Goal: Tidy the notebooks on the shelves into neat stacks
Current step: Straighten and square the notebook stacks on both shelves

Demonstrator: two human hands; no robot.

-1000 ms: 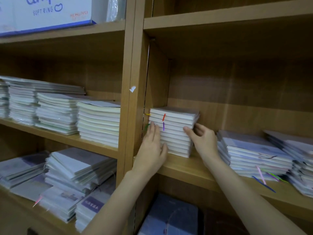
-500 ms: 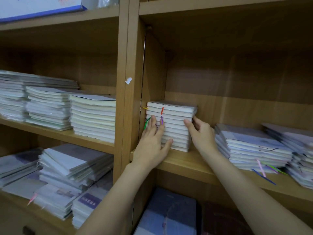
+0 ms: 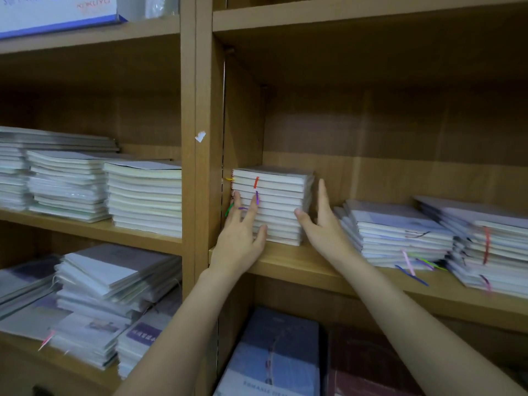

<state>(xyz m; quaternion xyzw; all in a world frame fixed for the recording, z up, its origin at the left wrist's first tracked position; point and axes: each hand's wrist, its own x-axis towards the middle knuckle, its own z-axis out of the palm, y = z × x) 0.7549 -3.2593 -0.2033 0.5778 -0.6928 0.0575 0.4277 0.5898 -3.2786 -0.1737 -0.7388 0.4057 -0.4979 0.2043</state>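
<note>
Squared stack of white-edged notebooks with red and purple ribbon markers (image 3: 271, 205) sitting on the light-brown wooden shelf board (image 3: 314, 267), pushed into the left corner against the wooden upright divider (image 3: 203, 167). Left hand (image 3: 243, 235) laid flat on the front face of that stack, fingers straight and spread, thumb touching the lower pages; open, gripping nothing. Right hand (image 3: 323, 221) at the right side of the same stack, fingers straight and pointing up along its side, thumb tip touching the front right corner; also open. Cannot tell whether the right fingers actually touch the side or stand just off it.

Right of the squared stack, on the same shelf board: an uneven stack of pale lilac-covered notebooks (image 3: 397, 232) with pink, blue and green ribbons trailing out in front, and beyond it a blurred, sloppier pile with a red ribbon (image 3: 485, 247).

Left of the divider, at about the same height: 3 stacks of white and cream notebooks (image 3: 143, 195) on a neighbouring shelf. Below those, fanned and slipping piles of plastic-wrapped notebooks (image 3: 114, 287). Under the squared stack, a blue-covered book (image 3: 277, 352) and a dark maroon book (image 3: 368, 364) lying flat. Top left, a white and blue cardboard box (image 3: 57, 12).
</note>
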